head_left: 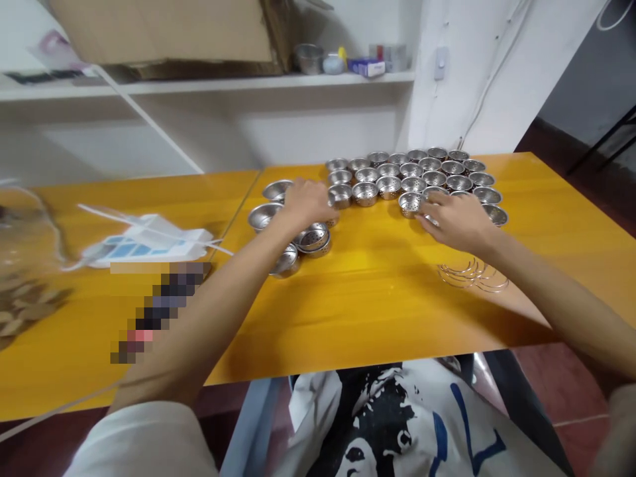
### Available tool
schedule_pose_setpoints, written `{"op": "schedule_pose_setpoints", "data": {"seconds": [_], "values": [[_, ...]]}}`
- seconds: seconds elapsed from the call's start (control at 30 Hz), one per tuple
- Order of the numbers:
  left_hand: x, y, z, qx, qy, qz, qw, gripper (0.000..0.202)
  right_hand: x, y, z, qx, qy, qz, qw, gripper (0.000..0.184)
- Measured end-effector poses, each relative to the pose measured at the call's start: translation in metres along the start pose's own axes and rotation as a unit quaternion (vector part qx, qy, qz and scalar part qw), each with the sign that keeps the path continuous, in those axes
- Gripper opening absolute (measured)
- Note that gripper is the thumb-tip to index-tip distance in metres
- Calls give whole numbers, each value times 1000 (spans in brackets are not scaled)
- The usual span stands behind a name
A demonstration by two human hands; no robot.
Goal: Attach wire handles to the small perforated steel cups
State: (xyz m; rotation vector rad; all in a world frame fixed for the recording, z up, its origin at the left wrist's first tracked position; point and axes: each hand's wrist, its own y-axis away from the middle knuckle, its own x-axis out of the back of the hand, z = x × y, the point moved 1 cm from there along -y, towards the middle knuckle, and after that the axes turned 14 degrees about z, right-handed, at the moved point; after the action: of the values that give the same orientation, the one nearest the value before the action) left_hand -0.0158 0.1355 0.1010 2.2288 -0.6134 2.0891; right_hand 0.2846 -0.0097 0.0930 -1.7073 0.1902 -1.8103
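Observation:
My left hand point(309, 201) reaches over a loose group of metal bowls and cups at the centre left. Its fingers curl down at a small perforated metal cup point(332, 217), mostly hidden under them. Beside it are a plain steel bowl point(265, 216) and a stack of perforated cups point(313, 240). My right hand point(456, 217) is bent over the front of the cup rows, fingertips closed at the rim of a perforated cup point(411, 205). The hand covers part of the cups behind it. Several thin wire rings point(472, 275) lie under my right wrist.
Rows of perforated cups point(412, 170) stand at the back right of the yellow table point(348, 318). A white power strip point(149, 245) with a cable lies left, beside a blurred-out item point(169, 301) and brown pieces point(24, 308). A shelf point(209, 85) holds a cardboard box point(163, 30).

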Motion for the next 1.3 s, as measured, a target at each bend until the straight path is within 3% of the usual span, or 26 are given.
{"op": "schedule_pose_setpoints", "data": {"seconds": [0.13,0.23,0.33,0.43,0.5,0.57,0.63,0.73,0.87,1.0,1.1,1.23,1.3], "values": [[5,-7,-2,-12,6,-33,999,72,-36,-86,-35,35,-29,-43,998,44],[7,-10,-1,-4,24,-50,998,85,-65,-116,-52,40,-22,-102,994,43],[14,-11,-2,-11,53,-38,998,80,-78,-116,-60,40,-10,-126,991,44],[35,-10,-10,-19,94,15,995,68,-76,-112,-71,36,-50,-46,997,47],[52,-8,-20,-2,134,78,988,67,-76,-116,-84,72,-114,-25,991,44],[66,-4,-30,26,165,142,976,68,-83,-125,-101,127,-162,-62,977,40],[72,0,-37,44,175,166,970,68,-93,-135,-115,161,-169,-105,967,41],[68,7,-44,40,175,144,973,68,-103,-143,-127,167,-149,-115,968,38],[63,15,-49,38,162,140,976,64,-100,-142,-127,164,-134,-119,970,35],[65,35,-49,-27,138,86,986,59,-84,-134,-116,156,-106,-155,970,31],[56,53,-46,-81,109,29,990,63,-72,-122,-102,151,-94,-183,967,31],[37,65,-45,-91,87,-8,992,65,-60,-104,-87,157,-118,-199,960,24],[34,68,-46,-92,81,-19,992,65,-57,-96,-83,148,-147,-192,959,31]]}}
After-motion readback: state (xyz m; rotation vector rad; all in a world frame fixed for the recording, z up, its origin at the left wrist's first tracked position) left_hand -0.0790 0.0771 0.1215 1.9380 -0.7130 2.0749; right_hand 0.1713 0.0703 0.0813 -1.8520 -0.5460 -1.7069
